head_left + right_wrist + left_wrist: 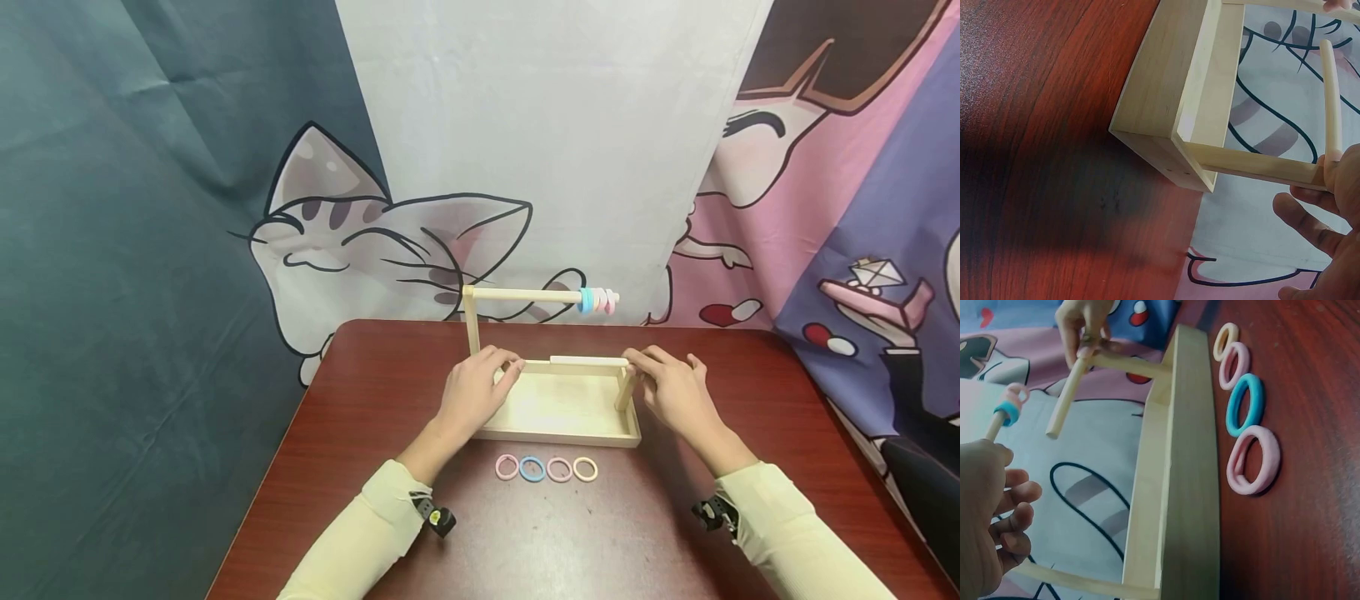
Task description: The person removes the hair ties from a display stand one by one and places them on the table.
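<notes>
A shallow wooden tray frame (555, 437) stands on the table, with a tall post (471, 321) at its left and a shorter post (625, 390) at its right. My right hand (675, 392) pinches a short wooden rod (588, 361) by its right end, at the top of the short post. The rod points left above the tray. My left hand (476, 387) is by the tall post and back rim, fingers loosely bent, with nothing visible in its grasp. Above it, a long rod (525, 295) carries blue, white and pink rings (597, 301) near its right end.
In front of the tray, several loose rings lie in a row: a pink ring (507, 467), a blue ring (532, 469), another pink ring (559, 470) and a cream ring (585, 469). The reddish-brown table (360, 392) ends at a printed curtain (555, 150) behind.
</notes>
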Demonstrator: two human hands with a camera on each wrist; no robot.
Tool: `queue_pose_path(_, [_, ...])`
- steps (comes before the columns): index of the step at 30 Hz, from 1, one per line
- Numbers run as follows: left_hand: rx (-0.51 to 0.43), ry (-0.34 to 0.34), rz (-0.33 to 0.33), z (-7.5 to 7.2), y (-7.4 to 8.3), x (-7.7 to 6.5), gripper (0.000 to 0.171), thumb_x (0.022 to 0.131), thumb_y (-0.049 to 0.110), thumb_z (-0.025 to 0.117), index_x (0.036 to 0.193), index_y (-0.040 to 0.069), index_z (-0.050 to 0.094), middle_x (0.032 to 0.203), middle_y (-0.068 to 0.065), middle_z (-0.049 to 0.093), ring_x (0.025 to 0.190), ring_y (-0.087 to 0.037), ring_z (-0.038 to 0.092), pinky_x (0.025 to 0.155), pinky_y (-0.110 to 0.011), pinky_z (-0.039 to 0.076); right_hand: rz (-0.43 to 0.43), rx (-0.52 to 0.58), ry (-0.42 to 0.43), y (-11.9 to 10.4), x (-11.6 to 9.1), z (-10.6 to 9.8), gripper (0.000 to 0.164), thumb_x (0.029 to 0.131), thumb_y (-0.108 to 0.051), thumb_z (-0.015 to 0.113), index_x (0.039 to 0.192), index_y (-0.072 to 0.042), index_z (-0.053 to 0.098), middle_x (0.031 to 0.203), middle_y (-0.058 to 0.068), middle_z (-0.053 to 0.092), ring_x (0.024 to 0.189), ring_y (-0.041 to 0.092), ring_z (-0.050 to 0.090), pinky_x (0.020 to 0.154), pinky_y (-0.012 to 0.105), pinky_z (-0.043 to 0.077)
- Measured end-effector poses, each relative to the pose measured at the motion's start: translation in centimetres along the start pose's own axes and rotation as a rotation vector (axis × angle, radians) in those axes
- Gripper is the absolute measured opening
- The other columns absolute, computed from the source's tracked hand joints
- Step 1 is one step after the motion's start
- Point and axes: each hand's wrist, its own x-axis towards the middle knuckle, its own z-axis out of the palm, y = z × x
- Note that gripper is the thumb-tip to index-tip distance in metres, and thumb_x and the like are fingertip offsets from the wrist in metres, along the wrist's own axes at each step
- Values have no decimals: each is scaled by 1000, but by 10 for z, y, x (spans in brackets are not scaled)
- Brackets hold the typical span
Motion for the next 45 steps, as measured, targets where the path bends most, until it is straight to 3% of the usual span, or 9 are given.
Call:
queue_pose_path(7, [-31, 75, -99, -10, -13, 6, 31, 112, 44, 63, 116, 21, 83, 103, 3, 80, 92, -22, 77, 82, -48, 63, -10, 1, 14, 2, -1, 2, 35, 99, 4, 71, 126, -18, 78, 104, 7, 76, 90, 32, 77, 105, 89, 33])
queue_pose_path(13, [-24, 116, -160, -18, -26, 11, 34, 113, 44, 63, 115, 16, 82, 92, -2, 74, 82, -20, 64, 75, -47, 58, -12, 1, 14, 4, -1, 3, 31, 101, 0, 71, 127, -17, 78, 104, 8, 75, 89, 33, 77, 104, 90, 32])
queue_pose_path(22, [-81, 203, -224, -24, -48, 19, 31, 110, 40, 68, 113, 14, 84, 98, -5, 76, 88, -25, 67, 79, -48, 55, -9, -2, 8, 4, -1, 3, 33, 100, 1, 70, 127, -17, 77, 104, 8, 75, 90, 33, 77, 105, 90, 32])
queue_pose_path(27, [-109, 225, -268, -28, -53, 23, 37, 110, 44, 68, 110, 9, 83, 109, -10, 77, 102, -33, 66, 88, -52, 54, -5, 0, 9, 4, -2, 3, 34, 100, 1, 71, 128, -16, 77, 104, 8, 75, 89, 34, 77, 105, 90, 32])
queue_pose_path(31, [-129, 230, -282, -31, -55, 28, 39, 110, 46, 67, 115, 10, 81, 119, -11, 76, 113, -35, 65, 97, -54, 54, -7, 2, 12, 4, -1, 3, 35, 99, 2, 71, 128, -17, 77, 104, 8, 75, 88, 35, 76, 105, 91, 32])
queue_pose_path(37, [-153, 205, -289, -36, -53, 39, 46, 112, 49, 64, 140, 13, 73, 132, -9, 75, 120, -32, 64, 103, -52, 52, -11, 2, 11, 4, -1, 2, 35, 99, 2, 71, 127, -17, 77, 104, 8, 75, 88, 35, 76, 105, 90, 32])
queue_pose_path(45, [-172, 201, -226, -42, -46, 53, 54, 110, 49, 68, 152, 15, 66, 134, -9, 74, 127, -31, 66, 107, -56, 53, -7, -2, 12, 3, -1, 2, 38, 97, 5, 72, 128, -17, 78, 106, 7, 76, 90, 34, 77, 106, 89, 33])
